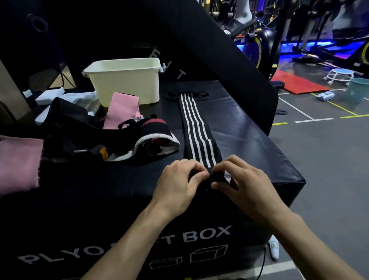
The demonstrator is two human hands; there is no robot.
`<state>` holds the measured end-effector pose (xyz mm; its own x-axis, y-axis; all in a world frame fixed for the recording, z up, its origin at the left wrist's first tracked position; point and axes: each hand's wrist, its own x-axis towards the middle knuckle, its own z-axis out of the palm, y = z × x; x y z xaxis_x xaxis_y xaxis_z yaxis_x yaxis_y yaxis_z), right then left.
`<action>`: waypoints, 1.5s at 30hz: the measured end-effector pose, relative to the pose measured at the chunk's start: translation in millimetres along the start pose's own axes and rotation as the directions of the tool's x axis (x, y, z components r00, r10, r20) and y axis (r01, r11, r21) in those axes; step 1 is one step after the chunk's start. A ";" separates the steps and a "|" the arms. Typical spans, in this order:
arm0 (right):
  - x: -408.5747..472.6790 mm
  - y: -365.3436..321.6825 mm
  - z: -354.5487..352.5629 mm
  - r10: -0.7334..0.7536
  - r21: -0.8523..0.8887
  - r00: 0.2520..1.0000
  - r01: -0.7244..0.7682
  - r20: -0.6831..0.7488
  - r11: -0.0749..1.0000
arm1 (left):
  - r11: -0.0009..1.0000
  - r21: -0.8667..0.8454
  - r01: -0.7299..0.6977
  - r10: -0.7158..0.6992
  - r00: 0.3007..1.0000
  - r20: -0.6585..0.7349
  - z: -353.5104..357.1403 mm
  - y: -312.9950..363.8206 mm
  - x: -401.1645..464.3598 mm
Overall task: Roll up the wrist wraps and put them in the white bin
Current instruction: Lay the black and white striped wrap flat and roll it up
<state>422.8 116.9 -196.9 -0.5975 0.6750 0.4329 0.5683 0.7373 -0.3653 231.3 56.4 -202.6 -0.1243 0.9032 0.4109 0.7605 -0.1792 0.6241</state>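
A long black wrist wrap with white stripes (pixel 194 125) lies stretched out on the black plyo box (pixel 245 139), running away from me toward the white bin (pixel 128 82). Its near end is curled into a small roll at the box's front edge. My left hand (pixel 178 186) and my right hand (pixel 246 183) both pinch that rolled end between thumb and fingers. The bin stands at the back of the box and its inside is hidden from here.
A heap of other wraps lies to the left: a pink one (pixel 122 110), another pink one (pixel 11 164), and a black, red and white one (pixel 152 140). A dark slanted pad (pixel 215 38) rises behind. Gym floor and exercise bikes lie to the right.
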 end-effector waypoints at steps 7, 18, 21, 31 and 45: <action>-4.6 -10.2 2.3 -0.018 -0.033 1.000 0.017 -0.007 0.999 | 0.985 -0.063 0.161 -0.151 0.979 0.133 -15.0 8.9 1.9; 25.7 2.6 -11.9 0.058 0.096 0.953 -0.091 0.296 0.991 | 0.962 0.058 0.266 -0.271 0.956 0.109 -16.2 16.3 10.5; 34.6 1.1 -11.9 0.116 0.066 0.936 -0.146 0.332 0.987 | 0.954 0.167 0.251 -0.262 0.964 0.048 -13.7 18.8 11.2; 36.6 -4.3 -1.6 0.198 0.206 0.978 -0.209 0.072 0.956 | 0.929 0.243 0.279 -0.307 0.948 0.085 -14.3 13.1 21.2; 5.2 5.9 13.4 -0.058 -0.061 0.998 0.058 0.002 0.996 | 0.942 0.241 0.234 -0.232 0.972 -0.038 -7.9 8.5 17.5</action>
<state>415.4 125.2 -207.8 -0.6306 0.6315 0.4512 0.5664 0.7719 -0.2886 230.5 67.6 -184.8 -0.3215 0.9047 0.2797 0.8407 0.1368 0.5240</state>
